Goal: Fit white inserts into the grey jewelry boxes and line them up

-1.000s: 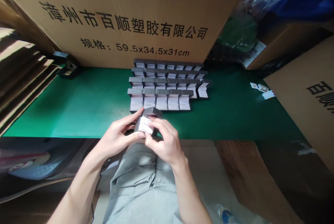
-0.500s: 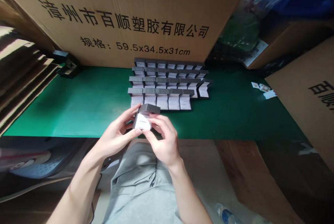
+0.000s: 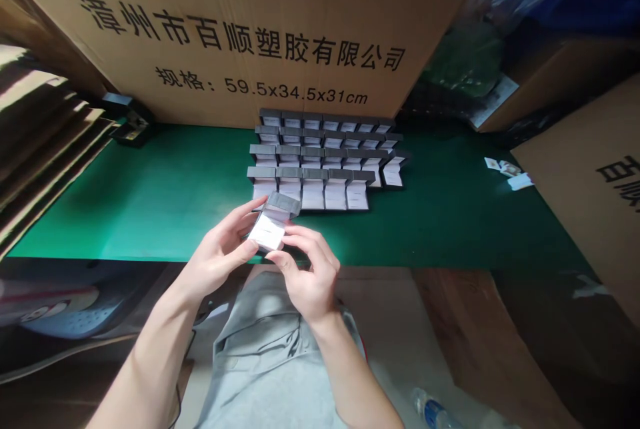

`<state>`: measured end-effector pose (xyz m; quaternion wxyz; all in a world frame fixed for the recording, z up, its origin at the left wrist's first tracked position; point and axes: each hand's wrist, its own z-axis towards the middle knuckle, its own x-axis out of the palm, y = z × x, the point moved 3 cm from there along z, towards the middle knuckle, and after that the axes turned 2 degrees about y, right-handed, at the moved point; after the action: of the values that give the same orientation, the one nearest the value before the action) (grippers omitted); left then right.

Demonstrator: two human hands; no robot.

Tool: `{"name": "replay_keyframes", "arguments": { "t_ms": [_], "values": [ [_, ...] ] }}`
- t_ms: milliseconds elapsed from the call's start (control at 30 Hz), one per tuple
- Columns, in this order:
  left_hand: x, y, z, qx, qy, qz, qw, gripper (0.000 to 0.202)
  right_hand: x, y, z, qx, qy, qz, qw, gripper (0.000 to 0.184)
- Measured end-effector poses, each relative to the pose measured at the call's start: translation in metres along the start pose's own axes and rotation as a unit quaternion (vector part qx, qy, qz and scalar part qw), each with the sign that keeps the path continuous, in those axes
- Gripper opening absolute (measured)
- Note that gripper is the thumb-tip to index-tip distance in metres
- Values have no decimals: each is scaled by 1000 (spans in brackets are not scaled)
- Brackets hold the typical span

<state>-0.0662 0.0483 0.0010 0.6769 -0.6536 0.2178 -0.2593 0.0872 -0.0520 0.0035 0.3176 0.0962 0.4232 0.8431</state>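
Note:
A small dark-grey jewelry box (image 3: pixel 270 229) with a white lining is held up with its lid raised, over the front edge of the green table (image 3: pixel 150 216). My left hand (image 3: pixel 223 249) grips its left side, thumb at the lower front corner. My right hand (image 3: pixel 310 266) is closed about the right side, fingers at the edge and thumb below the front corner. Just behind stand several rows of similar boxes (image 3: pixel 314 196), lids up and white linings showing. One such box (image 3: pixel 393 172) sits angled at the right end of the rows.
A large printed carton (image 3: pixel 250 16) rises behind the rows. At left are stacked cardboard sheets (image 3: pixel 45 129) and a black device (image 3: pixel 131 124). Small cards (image 3: pixel 520 181) lie at right beside another carton (image 3: pixel 590 176). A plastic bottle (image 3: pixel 433 409) is on the floor.
The held box has tilted and turned, moving slightly left, so more of its white inside and lid show. My right thumb has shifted lower and a little away from the left thumb.

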Motion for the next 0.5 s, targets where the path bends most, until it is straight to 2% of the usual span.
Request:
{"name": "replay_keyframes", "arguments": {
  "t_ms": [133,333,500],
  "values": [
    [-4,5,-1,-4,-21,-8,1000,73,-1,1,5,-10,16,16,1000,19],
    [-2,3,0,-14,-19,1,1000,73,0,-1,5,37,-4,1,999,9],
    [-2,2,-1,-11,-15,-1,1000,68,2,-4,1,68,5,4,998,9]
  ]
}}
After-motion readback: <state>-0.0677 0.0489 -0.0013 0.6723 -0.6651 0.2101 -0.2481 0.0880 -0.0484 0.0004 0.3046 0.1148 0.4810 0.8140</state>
